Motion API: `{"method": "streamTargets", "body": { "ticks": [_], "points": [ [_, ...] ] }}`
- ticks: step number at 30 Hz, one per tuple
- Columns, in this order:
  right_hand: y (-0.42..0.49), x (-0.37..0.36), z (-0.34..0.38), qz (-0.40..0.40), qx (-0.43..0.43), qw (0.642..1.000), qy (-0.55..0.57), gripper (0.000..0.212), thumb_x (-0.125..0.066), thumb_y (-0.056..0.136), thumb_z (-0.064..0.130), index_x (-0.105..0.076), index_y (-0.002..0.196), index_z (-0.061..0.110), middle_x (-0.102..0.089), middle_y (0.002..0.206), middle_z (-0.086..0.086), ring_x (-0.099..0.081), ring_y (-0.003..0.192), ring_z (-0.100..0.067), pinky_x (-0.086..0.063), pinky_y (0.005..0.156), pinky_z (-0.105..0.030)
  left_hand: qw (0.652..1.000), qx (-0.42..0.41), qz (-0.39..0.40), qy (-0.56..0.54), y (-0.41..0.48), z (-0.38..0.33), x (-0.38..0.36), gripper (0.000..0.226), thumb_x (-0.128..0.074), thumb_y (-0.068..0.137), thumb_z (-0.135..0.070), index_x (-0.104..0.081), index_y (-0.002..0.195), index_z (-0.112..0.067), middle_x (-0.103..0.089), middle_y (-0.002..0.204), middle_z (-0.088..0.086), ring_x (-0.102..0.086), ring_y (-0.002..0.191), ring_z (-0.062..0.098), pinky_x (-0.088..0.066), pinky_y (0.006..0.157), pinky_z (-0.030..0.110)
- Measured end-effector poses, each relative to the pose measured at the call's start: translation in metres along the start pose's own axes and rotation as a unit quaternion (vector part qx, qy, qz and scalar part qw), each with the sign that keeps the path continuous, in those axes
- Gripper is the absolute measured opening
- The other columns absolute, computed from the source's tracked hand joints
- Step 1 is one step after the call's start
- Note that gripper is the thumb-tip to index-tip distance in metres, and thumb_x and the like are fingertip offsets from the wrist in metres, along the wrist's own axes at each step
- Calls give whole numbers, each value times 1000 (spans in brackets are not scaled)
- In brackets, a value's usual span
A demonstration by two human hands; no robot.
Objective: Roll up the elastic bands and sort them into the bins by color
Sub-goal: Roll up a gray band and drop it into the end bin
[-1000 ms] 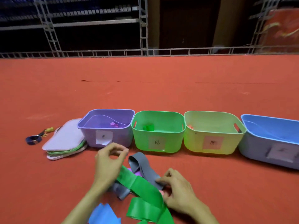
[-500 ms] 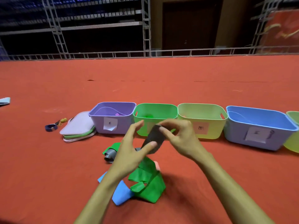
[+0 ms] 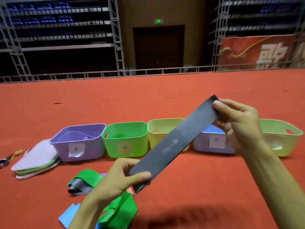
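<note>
**Above the row of bins, a grey band held flat between both hands**

At the far left edge of the red floor [image 3: 49,100] lies a small dark item with a yellow cord [image 3: 12,156], too blurred to name. Next comes a stack of flat lids [image 3: 35,160], just beside the purple bin [image 3: 79,146]. This bin has a paper label on its front and a small pinkish roll [image 3: 86,138] inside. To its right, side by side in one row, stand the green bin [image 3: 126,141], the yellow-green bin [image 3: 158,129], the blue bin [image 3: 212,144] and a pale green bin [image 3: 280,138].

In front of the purple and green bins, loose bands lie in a heap on the floor. A green band [image 3: 87,176] lies over a crumpled grey one [image 3: 77,187]. Nearer the camera are a blue band [image 3: 69,214] and another green band [image 3: 120,210].

The left hand [image 3: 115,177] is raised over this heap. Its grip pinches the lower end of the grey elastic band [image 3: 175,142], thumb on top and fingers beneath. The band runs flat and unrolled through the air, slanting up to the right. It crosses in front of the yellow-green and blue bins and touches neither the floor nor any bin. The right hand [image 3: 239,124] holds its upper end, with the thumb pressed on the near face and the fingers curled behind.
</note>
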State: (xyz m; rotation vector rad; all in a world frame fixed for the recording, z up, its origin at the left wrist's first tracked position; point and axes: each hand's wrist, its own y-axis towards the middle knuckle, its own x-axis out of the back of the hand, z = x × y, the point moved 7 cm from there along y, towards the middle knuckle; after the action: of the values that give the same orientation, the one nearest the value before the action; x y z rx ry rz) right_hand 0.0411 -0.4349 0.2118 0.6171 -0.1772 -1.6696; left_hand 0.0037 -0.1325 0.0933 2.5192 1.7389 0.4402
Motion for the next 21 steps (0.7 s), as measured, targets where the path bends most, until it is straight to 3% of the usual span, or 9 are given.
{"method": "streamTargets", "body": {
  "ticks": [2,4,6,9,12,14,16,21],
  "points": [
    [-1,24,-1,-27,-22,999,5,23,-68,92,5,-81,76,15,-73,71,1,-69,64,-12,-58,60,-25,999,-15,-37,-12,1,-1,5,27,-80,76,-34,-75,77,-7,-66,67,5,-56,62,14,-47,59,22],
    [-5,39,-1,-29,-32,999,3,17,-68,91,5,-79,81,13,-74,71,2,-69,63,-11,-57,58,-23,994,-16,-97,-51,2,-1,16,40,-89,64,-46,-76,76,-10,-63,66,5,-53,58,14,-47,54,20],
    [-10,52,-2,-28,-43,999,11,6,-77,78,13,-79,84,12,-75,74,1,-70,66,-11,-59,61,-25,983,-14,-155,-99,4,1,29,68,-96,46,-58,-77,84,-5,-68,75,8,-58,61,12,-52,55,19],
    [-11,69,-7,-17,-63,998,-6,25,-80,64,25,-80,84,11,-75,77,0,-69,67,-11,-60,64,-25,968,7,-189,-164,8,6,41,94,-103,32,-50,-67,91,13,-69,94,19,-67,72,15,-59,63,22],
    [-13,82,-11,2,-83,997,0,38,-80,63,23,-76,96,4,-76,82,-3,-71,72,-12,-60,65,-23,963,28,-186,-193,9,0,44,69,-104,33,-37,-76,84,0,-67,83,12,-65,66,9,-59,63,21],
    [-15,93,-13,1,-86,996,9,43,-84,57,28,-79,92,5,-77,89,-5,-72,77,-11,-60,66,-22,959,29,-190,-210,8,-10,47,40,-93,45,-23,-78,76,-3,-68,78,7,-65,63,6,-59,63,19],
    [-14,105,-17,-24,-79,996,12,45,-89,51,31,-82,88,6,-78,91,-5,-73,79,-10,-60,65,-22,956,28,-204,-207,13,-13,53,29,-83,49,-20,-80,73,-4,-69,77,7,-66,62,5,-58,62,17],
    [-14,93,-35,-42,-80,996,29,17,-82,60,21,-83,73,11,-77,79,1,-72,70,-7,-58,63,-19,958,77,-207,-181,27,-4,39,8,-81,67,-13,-81,74,-10,-70,78,5,-64,62,5,-57,60,16]
  ]
}}
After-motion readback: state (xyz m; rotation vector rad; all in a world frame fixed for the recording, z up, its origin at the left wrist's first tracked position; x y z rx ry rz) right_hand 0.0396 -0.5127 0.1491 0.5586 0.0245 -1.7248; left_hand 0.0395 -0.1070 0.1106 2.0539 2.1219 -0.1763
